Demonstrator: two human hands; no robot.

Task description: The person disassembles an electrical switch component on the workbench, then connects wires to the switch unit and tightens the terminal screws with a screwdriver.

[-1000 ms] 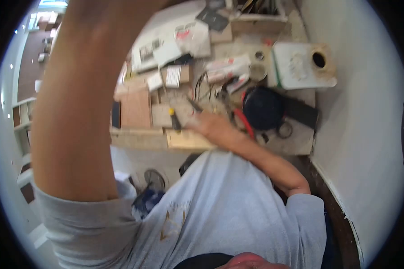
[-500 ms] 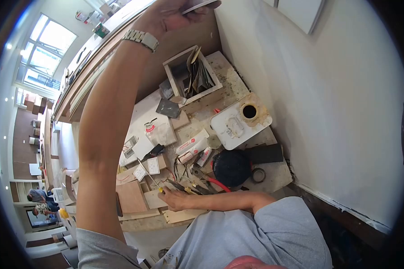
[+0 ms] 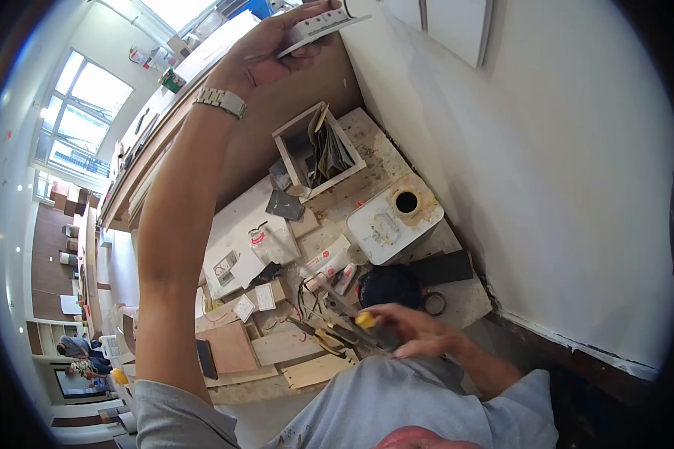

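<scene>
Up at the top of the view, my left hand point(image 3: 269, 56), with a metal watch on the wrist, is closed around a white flat piece with a row of dark holes point(image 3: 318, 31). Its exact kind is unclear. My right hand point(image 3: 419, 329) is low, in front of my chest, gripping a screwdriver point(image 3: 365, 320) with a yellow and dark handle. The screwdriver's blurred shaft points up and left over the bench. Pliers point(image 3: 318, 334) and other hand tools lie left of my right hand. A dark round object point(image 3: 389, 288) sits just beyond it.
A wooden box point(image 3: 329, 191) of sandpaper sheets and a white can point(image 3: 397, 228) with a round opening stand on the cluttered bench. Tubes point(image 3: 329, 258), a tape roll point(image 3: 433, 303) and wood pieces point(image 3: 228, 348) lie there. A wall point(image 3: 547, 187) rises at right.
My right hand has moved right and lifted off the tools with the screwdriver. My left hand has shifted slightly left and down in view, showing more of the white piece.
</scene>
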